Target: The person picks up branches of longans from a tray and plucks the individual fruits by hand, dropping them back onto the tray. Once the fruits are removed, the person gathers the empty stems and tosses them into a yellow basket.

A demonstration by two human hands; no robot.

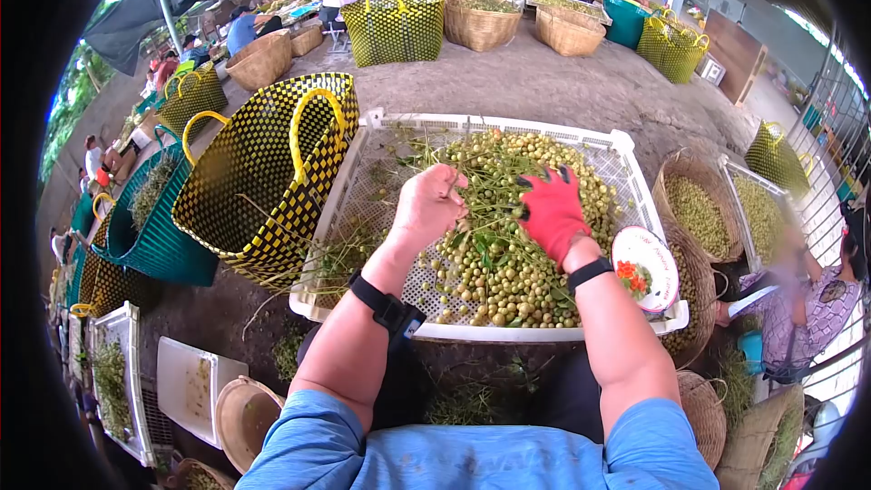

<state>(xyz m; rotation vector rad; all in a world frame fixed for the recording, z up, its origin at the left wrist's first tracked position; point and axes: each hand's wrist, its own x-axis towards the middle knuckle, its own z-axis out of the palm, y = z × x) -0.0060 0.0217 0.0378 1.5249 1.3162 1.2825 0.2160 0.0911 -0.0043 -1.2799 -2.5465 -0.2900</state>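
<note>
A white mesh tray (358,159) lies in front of me, heaped with small round yellow-green fruit (508,295). Thin green fruit stems (485,204) with some leaves run across the heap between my hands. My left hand (428,209) is bare, its fingers curled closed against the stem ends. What lies inside the fingers is mostly hidden. A red glove with dark fingertips covers my right hand (553,209), which rests on the fruit and stems with fingers apart. Loose twigs (349,249) lie on the left side of the tray.
A white bowl (646,268) with red and green bits sits on the tray's right corner. Left stands a yellow-black woven basket (259,163), beside a teal basket (150,218). Wicker baskets of fruit (697,213) and a seated person (803,308) are at right.
</note>
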